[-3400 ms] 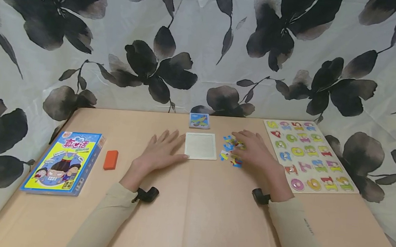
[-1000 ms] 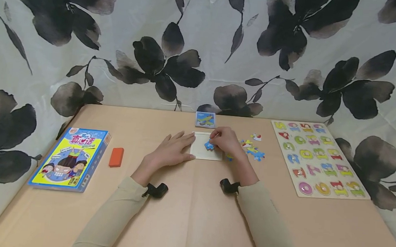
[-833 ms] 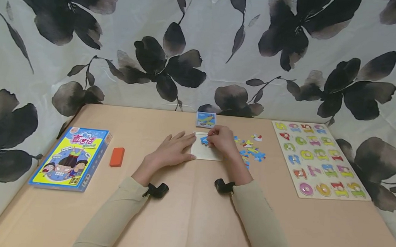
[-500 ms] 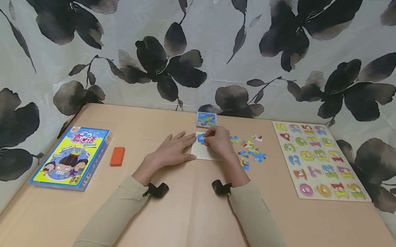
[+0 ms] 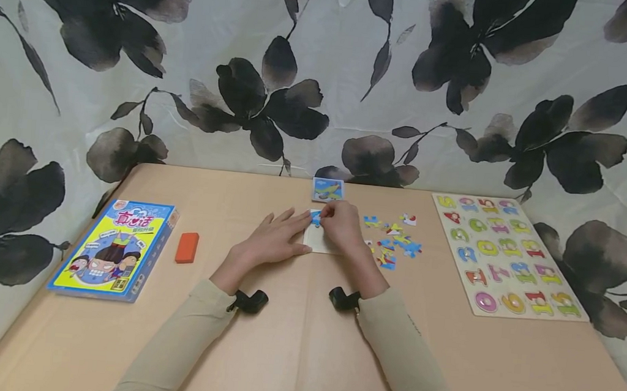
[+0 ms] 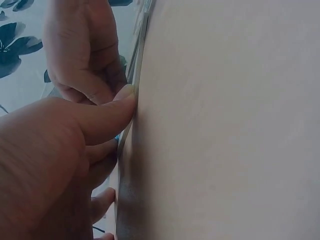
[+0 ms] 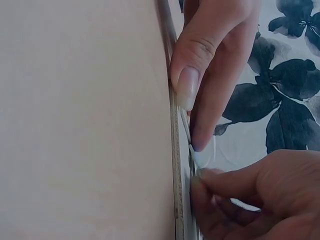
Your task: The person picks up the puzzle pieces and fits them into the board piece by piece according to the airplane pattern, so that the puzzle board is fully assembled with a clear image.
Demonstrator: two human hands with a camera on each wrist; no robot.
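Note:
A small white puzzle tray [image 5: 316, 242] lies flat on the table in front of me. At its left edge rests my left hand [image 5: 273, 239], fingers extended and thumb on the near left corner; the left wrist view also has this thumb along the rim. My right hand [image 5: 345, 229] is over the tray, pinching a blue jigsaw piece [image 5: 316, 218] at the upper left corner. In the right wrist view, the right hand's fingertips [image 7: 202, 175] meet near the left hand [image 7: 217, 40]. The right hand covers the tray's right part in the head view.
Several loose jigsaw pieces [image 5: 412, 248] lie right of the tray. Behind it is a small picture card [image 5: 327, 190] with a yellow shape on blue. A numbered puzzle board [image 5: 508, 254] is at far right. On the left are an orange block [image 5: 186, 247] and a colourful box [image 5: 112, 250].
My right hand has gone from the loose pieces to the tray, carrying the blue jigsaw piece left and up to the upper left corner. The left hand stays at the tray's edge.

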